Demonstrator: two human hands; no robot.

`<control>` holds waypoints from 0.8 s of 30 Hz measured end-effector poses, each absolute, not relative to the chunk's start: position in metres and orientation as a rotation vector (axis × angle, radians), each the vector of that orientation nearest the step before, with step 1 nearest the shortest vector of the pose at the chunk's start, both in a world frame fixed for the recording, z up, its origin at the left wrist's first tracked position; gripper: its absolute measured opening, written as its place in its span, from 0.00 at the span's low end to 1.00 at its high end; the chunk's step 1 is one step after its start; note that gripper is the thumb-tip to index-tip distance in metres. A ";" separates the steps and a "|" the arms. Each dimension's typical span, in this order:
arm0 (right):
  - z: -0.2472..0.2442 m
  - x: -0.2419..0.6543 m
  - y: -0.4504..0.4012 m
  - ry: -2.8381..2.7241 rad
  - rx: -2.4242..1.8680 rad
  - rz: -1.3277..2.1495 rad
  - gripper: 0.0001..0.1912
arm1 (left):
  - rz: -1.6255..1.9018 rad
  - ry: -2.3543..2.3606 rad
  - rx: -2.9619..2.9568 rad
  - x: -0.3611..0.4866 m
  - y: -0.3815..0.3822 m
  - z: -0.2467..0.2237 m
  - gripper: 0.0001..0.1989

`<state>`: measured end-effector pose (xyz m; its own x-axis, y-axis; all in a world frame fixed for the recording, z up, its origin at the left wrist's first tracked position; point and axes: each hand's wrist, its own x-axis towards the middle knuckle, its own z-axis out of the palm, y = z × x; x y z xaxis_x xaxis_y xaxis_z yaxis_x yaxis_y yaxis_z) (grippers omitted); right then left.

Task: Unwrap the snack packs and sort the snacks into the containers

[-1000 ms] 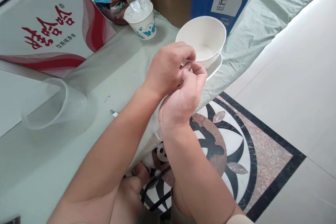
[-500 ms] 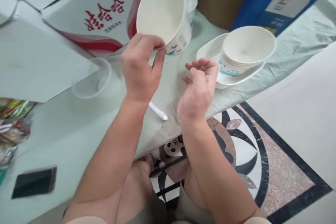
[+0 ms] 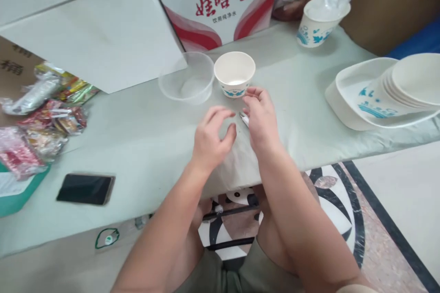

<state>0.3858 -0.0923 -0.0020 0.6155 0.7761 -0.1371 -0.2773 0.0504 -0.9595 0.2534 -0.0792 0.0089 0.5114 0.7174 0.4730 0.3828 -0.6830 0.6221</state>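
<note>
A white paper bowl point(image 3: 234, 71) with blue leaf print stands upright on the cloth-covered table, right beside a clear plastic bowl point(image 3: 187, 84). My left hand point(image 3: 215, 137) is in front of it, thumb and fingers apart, with nothing between them. Close to the paper bowl's lower right side is my right hand point(image 3: 261, 116), its fingers loosely curved; whether a fingertip touches the bowl is unclear. Under that hand, a slim white utensil point(image 3: 244, 118) lies on the table, partly hidden by the palm.
Stacked paper bowls point(image 3: 398, 87) lean in a white oval tub point(image 3: 347, 112) at right. A paper cup point(image 3: 316, 25) holding clear plastic stands at the back. White cartons point(image 3: 220, 13) line the rear. Wrapped snacks point(image 3: 51, 119) and a phone point(image 3: 85, 188) lie left.
The paper bowl, earlier raised in my left hand, now stands on the table, and that hand has let go. My right hand has come beside the bowl. The view has swung left.
</note>
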 end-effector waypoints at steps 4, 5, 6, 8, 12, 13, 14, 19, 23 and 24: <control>-0.013 0.374 -0.066 -0.384 -1.319 0.938 0.14 | 1.025 1.006 2.257 0.206 -0.091 -0.002 0.08; -0.015 0.372 -0.061 -0.370 -1.327 0.944 0.14 | 1.037 1.033 2.238 0.196 -0.089 -0.006 0.08; -0.017 0.370 -0.057 -0.366 -1.331 0.948 0.14 | 1.054 1.054 2.214 0.188 -0.086 -0.009 0.08; -0.018 0.365 -0.052 -0.380 -1.339 0.955 0.15 | 1.095 1.080 2.154 0.174 -0.077 -0.015 0.08; -0.013 0.350 -0.052 -0.483 -1.413 0.866 0.13 | 1.150 1.126 1.986 0.156 -0.059 -0.020 0.09; -0.010 0.344 -0.055 -0.529 -1.426 0.804 0.12 | 1.169 1.151 1.910 0.152 -0.056 -0.020 0.09; -0.008 0.337 -0.058 -0.584 -1.427 0.740 0.11 | 1.190 1.180 1.816 0.146 -0.053 -0.019 0.08; -0.005 0.304 -0.089 -0.910 -1.363 0.595 0.07 | 1.213 1.192 1.411 0.108 -0.050 -0.010 0.12; -0.018 0.281 -0.113 -1.135 -1.468 0.666 0.06 | 1.384 1.232 1.133 0.067 -0.044 -0.001 0.16; -0.020 0.272 -0.114 -1.178 -1.501 0.704 0.05 | 1.452 1.254 1.067 0.056 -0.041 0.001 0.16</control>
<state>0.2723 -0.1138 -0.0198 0.3413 0.9282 0.1483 0.3086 0.0384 -0.9504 0.0557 -0.0410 0.0006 -0.2106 0.9765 0.0462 -0.0964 -0.0678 0.9930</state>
